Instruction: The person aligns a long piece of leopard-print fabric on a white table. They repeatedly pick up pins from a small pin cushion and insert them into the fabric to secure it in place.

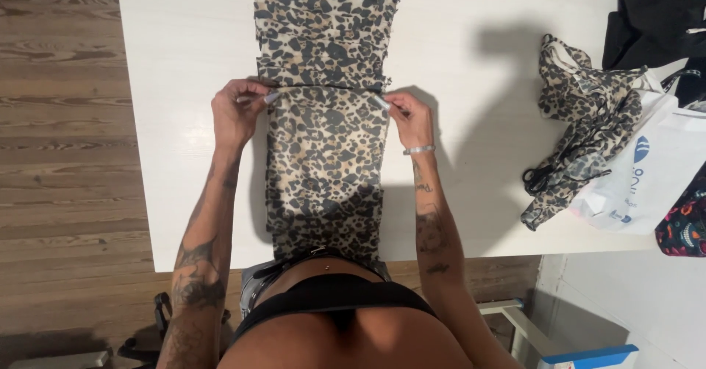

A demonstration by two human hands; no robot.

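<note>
1. A long leopard-print garment (326, 112) is laid flat along the middle of the white table (184, 119).
2. Its fold line is pinched at 9 o'clock by the left hand (237, 110) and at 3 o'clock by the right hand (410, 117), each grip pressed together.
3. At 3 o'clock, well apart, a crumpled leopard-print piece (581, 126) is seen beside a white bag (647, 178).

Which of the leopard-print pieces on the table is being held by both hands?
The long flat leopard-print garment in the middle of the white table: the left hand and right hand pinch its edges. The other leopard-print piece lies crumpled and untouched on the right.
</note>
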